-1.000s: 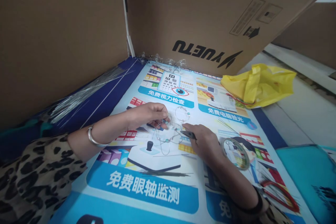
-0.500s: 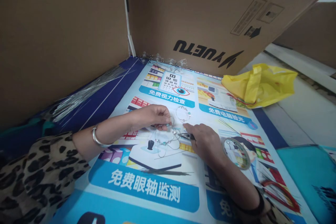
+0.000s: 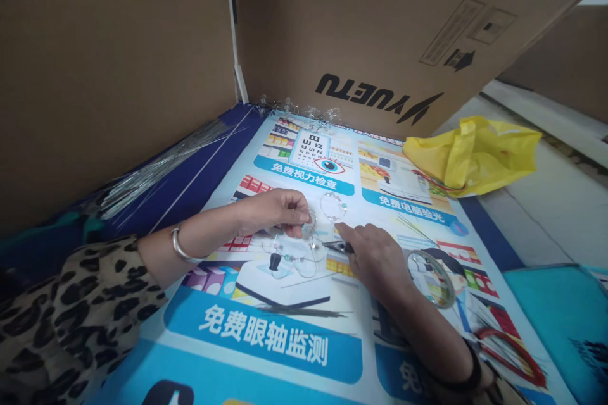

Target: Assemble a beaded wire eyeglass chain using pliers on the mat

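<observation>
Between thumb and fingers, my left hand (image 3: 289, 211) pinches a looped wire piece with small beads (image 3: 298, 257), whose thin loops hang over the printed sheet (image 3: 256, 345). My right hand (image 3: 377, 256) is wrapped round a pair of pliers (image 3: 338, 245). The plier tips point left and meet the right side of the beaded wire; whether the jaws grip it is too small to tell. Just beyond both hands lies a separate beaded ring (image 3: 333, 205). Short dark wires (image 3: 304, 312) rest on the sheet nearer to me.
Cardboard walls (image 3: 370, 25) rise behind and at left. A bundle of silvery wires (image 3: 147, 171) lies far left, with more wire pieces (image 3: 299, 111) along the back. At right are a yellow bag (image 3: 475, 155), a round coil (image 3: 432, 278), a red ring (image 3: 513, 354) and a teal bag (image 3: 555, 323).
The wire loops hanging below my left hand have shifted and turned slightly. Both hands keep their grips, and the whole view has moved a little.
</observation>
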A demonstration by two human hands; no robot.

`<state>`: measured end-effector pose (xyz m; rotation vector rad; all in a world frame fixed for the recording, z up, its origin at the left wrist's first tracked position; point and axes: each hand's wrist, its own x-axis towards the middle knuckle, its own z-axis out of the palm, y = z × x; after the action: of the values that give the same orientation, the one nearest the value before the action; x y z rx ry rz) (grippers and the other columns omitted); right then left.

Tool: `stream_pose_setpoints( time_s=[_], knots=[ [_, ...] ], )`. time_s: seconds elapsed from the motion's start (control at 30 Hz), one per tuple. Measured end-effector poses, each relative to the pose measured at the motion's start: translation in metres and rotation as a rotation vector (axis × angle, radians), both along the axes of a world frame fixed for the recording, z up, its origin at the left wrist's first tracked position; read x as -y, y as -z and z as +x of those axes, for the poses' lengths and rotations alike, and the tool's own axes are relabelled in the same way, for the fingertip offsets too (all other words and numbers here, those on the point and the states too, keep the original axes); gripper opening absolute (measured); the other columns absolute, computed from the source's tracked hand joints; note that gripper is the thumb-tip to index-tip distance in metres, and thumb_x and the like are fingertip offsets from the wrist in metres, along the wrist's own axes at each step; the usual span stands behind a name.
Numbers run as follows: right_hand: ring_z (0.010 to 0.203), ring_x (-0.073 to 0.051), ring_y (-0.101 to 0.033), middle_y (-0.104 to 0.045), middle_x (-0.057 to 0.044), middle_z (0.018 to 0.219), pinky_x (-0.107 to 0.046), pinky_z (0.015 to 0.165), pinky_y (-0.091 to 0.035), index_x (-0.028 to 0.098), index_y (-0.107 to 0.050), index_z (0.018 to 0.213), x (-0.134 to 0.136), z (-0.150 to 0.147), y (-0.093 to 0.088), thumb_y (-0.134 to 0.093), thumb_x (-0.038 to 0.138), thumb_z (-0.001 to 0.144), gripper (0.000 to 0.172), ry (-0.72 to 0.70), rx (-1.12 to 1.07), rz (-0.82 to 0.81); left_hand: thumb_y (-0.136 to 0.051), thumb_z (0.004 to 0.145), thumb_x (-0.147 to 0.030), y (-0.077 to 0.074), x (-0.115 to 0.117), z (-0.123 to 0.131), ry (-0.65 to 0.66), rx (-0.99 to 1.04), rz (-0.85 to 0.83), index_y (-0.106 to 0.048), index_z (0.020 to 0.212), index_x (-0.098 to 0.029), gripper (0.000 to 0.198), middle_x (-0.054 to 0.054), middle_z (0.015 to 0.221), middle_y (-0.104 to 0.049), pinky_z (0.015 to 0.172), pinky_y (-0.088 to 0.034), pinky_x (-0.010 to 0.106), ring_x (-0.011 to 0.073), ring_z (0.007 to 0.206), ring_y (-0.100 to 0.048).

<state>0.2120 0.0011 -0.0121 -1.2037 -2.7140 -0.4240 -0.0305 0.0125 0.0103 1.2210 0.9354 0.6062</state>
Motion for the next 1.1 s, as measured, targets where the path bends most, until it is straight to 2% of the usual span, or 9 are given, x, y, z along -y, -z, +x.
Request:
stream_pose_setpoints(
  time_s=[0.1,0.4,0.63,0.87,1.0,1.1],
  knots=[
    [0.069,-0.018,-0.048,-0.060,-0.004,0.072,-0.030,0.063,-0.032,0.016,-0.059,0.111,0.0004,-0.0002,-0.0007,-0.047,0.006,0.069,0.044,-0.017,0.007,0.009,-0.062,0.076,-0.032,-0.0004,0.0002,-0.0003,0.005,-0.004,0.002,-0.052,0.075,-0.016,0.018,-0.001,0.057,-0.061,0.061,-0.039,0.023,0.0099,0.058,-0.056],
    [0.066,-0.018,-0.046,-0.058,-0.004,0.067,-0.031,0.061,-0.030,0.015,-0.061,0.107,0.0015,-0.0025,-0.0028,-0.046,0.005,0.070,0.041,-0.050,0.027,0.061,-0.064,0.074,-0.035,0.0025,-0.0007,-0.0018,0.017,0.013,-0.019,-0.053,0.075,-0.016,0.022,0.000,0.059,-0.063,0.056,-0.037,0.022,0.0109,0.059,-0.058],
    [0.069,-0.018,-0.050,-0.061,-0.004,0.072,-0.029,0.063,-0.034,0.018,-0.061,0.108,0.0014,-0.0022,-0.0017,-0.046,0.006,0.069,0.043,-0.008,-0.041,-0.010,-0.064,0.075,-0.031,0.0021,0.0001,-0.0013,0.036,0.058,-0.045,-0.052,0.076,-0.016,0.019,0.000,0.056,-0.063,0.058,-0.040,0.022,0.0129,0.067,-0.061],
    [0.072,-0.018,-0.054,-0.064,-0.004,0.078,-0.027,0.065,-0.038,0.021,-0.062,0.106,0.0006,-0.0023,-0.0002,-0.046,0.007,0.070,0.042,0.073,-0.120,-0.125,-0.063,0.076,-0.030,0.0024,0.0021,0.0015,0.053,0.064,-0.064,-0.051,0.076,-0.016,0.019,-0.002,0.052,-0.060,0.053,-0.039,0.021,0.0095,0.053,-0.054],
    [0.079,-0.019,-0.057,-0.066,-0.005,0.085,-0.029,0.069,-0.041,0.022,-0.061,0.109,0.0003,-0.0029,0.0009,-0.045,0.008,0.071,0.043,0.135,-0.153,-0.192,-0.063,0.075,-0.027,-0.0030,0.0051,0.0050,0.068,0.074,-0.084,-0.049,0.075,-0.015,0.019,-0.001,0.062,-0.062,0.047,-0.035,0.019,0.0044,0.042,-0.046],
    [0.081,-0.020,-0.058,-0.067,-0.005,0.089,-0.030,0.071,-0.043,0.023,-0.060,0.111,-0.0002,-0.0035,0.0009,-0.046,0.009,0.071,0.045,0.192,-0.165,-0.234,-0.062,0.074,-0.025,-0.0041,0.0067,0.0062,0.092,0.060,-0.066,-0.049,0.077,-0.014,0.017,-0.003,0.057,-0.057,0.044,-0.032,0.019,0.0040,0.040,-0.043]
  ],
)
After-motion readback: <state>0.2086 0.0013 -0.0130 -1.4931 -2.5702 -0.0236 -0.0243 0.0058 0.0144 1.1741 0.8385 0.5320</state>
